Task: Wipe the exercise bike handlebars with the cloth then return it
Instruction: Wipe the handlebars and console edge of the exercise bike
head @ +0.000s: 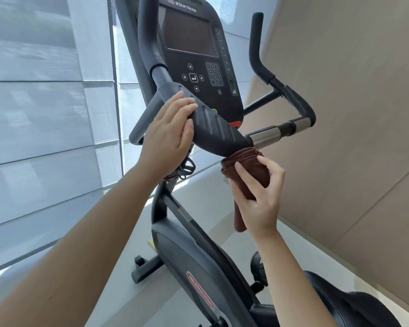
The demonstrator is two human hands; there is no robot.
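A black exercise bike stands in front of me, its dark handlebars (213, 128) running from upper left to lower right across the middle. My left hand (168, 133) is wrapped over the left part of the grip pad, below the console. My right hand (257, 197) grips a folded brown cloth (248, 168), whose bunched top edge presses against the lower end of the grip pad, just under the chrome sensor section (266, 137). A strip of the cloth hangs down behind my right wrist.
The bike's console (198, 55) with dark screen and keypad rises behind the handlebars. The right handlebar horn (257, 50) curves up beside a beige wall. Window blinds fill the left. The bike's body (198, 263) and black saddle (352, 305) are below.
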